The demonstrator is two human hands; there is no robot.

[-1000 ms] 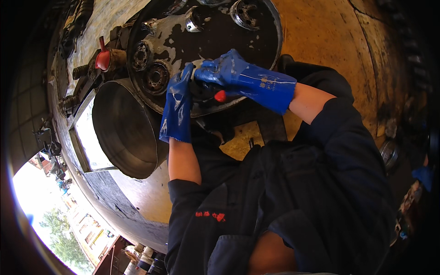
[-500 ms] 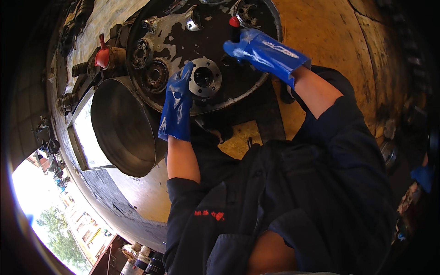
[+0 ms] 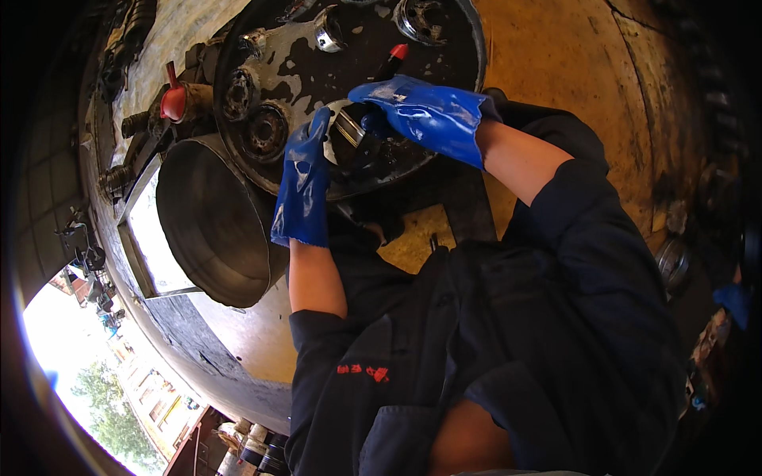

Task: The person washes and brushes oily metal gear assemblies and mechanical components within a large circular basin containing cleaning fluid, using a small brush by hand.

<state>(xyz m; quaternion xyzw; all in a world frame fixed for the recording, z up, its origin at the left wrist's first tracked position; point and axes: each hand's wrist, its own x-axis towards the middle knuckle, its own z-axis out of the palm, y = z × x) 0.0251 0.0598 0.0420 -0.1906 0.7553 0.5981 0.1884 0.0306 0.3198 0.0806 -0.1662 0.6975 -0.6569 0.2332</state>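
Now that metal part [image 3: 349, 129] is being turned side-on in left hand's grip [image 3: 306, 151], its side is seemingly being offered to red-tipped tool [image 3: 392, 62] clasped by right hand [image 3: 413, 103].

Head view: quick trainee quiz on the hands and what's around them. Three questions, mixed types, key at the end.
1. Fill in: the left hand wears a ____ glove.
2. True or false: the red funnel is outside the round tray.
3. What holds the red-tipped tool?
A) the left hand
B) the right hand
C) neither hand

Key: 1. blue; 2. true; 3. B
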